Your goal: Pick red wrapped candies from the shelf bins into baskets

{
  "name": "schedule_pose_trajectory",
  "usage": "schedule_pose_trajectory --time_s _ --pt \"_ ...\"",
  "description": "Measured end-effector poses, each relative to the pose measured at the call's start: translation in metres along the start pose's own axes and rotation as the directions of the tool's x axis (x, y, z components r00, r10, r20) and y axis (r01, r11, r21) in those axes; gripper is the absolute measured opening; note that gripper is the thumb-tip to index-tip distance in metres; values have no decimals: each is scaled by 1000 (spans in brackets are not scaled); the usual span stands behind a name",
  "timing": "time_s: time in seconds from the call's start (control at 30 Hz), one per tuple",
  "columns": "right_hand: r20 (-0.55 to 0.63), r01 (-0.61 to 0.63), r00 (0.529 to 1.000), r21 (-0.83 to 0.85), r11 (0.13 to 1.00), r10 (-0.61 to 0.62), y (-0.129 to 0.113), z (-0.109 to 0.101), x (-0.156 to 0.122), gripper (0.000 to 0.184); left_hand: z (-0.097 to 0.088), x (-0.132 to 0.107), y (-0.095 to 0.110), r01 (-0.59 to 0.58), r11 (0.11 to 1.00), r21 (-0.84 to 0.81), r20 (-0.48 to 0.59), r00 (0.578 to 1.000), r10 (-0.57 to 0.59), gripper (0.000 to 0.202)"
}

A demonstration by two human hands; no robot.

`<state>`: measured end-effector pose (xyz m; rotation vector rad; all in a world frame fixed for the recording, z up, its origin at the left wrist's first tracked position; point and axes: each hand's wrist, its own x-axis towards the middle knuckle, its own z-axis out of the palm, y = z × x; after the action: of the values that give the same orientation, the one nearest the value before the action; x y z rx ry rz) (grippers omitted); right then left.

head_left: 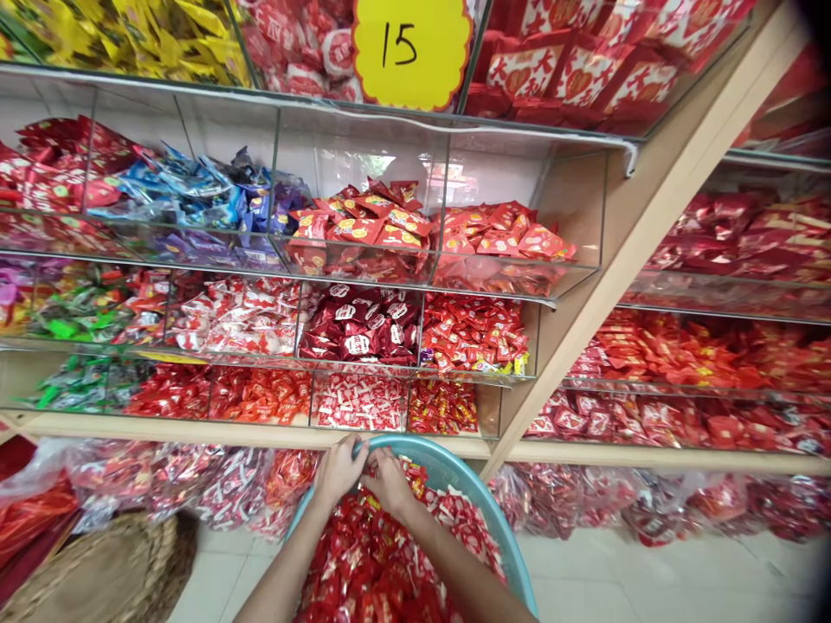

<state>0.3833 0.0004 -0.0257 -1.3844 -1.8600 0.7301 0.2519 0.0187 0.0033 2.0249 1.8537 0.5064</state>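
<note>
My left hand [340,472] is closed over the far left rim of a teal plastic basin [512,545]. Close beside it, my right hand [389,481] has its fingers curled inward above the basin. The fingertips of both hands nearly meet, and what lies between them is too small and hidden to make out. Red wrapped candies [363,554] fill the basin, with a band of white-and-red candies [464,519] along its right side. My forearms cover part of the heap.
Ahead rises a wooden shelf [415,443] with clear bins of wrapped candies [360,402]. A yellow price sign [412,52] reads 15. Bagged candies [558,502] line the tiled floor [584,588] below. A woven basket [97,571] sits at lower left. A slanting wooden post [649,234] divides the shelves.
</note>
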Motion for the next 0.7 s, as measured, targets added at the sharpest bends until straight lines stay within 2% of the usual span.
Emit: schedule_pose_trajectory --time_s 0.17,0.27,0.33,0.43,0.53,0.63,0.7 --pt "-30 -63 998 -76 995 61 4 15 1 18 0 0 1 -14 999 -33 -22 1000 14 33" --pt "-42 -85 996 -125 988 81 -1 12 -1 26 0 0 1 -14 999 -36 -22 1000 13 34" --pt "-54 -87 995 -148 985 79 -7 5 -3 23 0 0 1 -14 999 -34 -22 1000 13 33" --pt "-61 -62 997 -138 989 54 -13 -14 -5 13 1 0 1 -15 999 -28 -26 1000 14 33" --pt "-125 -42 992 -100 994 29 -10 -42 -2 16 1 0 0 -22 1000 -18 -28 999 22 33" --pt "-270 -41 963 -63 997 23 6 -76 8 21 1 0 0 -19 1000 -10 -20 1000 19 32" --pt "-336 -72 940 -14 997 63 22 -99 18 23 1 0 1 -12 1000 -7 -14 1000 11 33"
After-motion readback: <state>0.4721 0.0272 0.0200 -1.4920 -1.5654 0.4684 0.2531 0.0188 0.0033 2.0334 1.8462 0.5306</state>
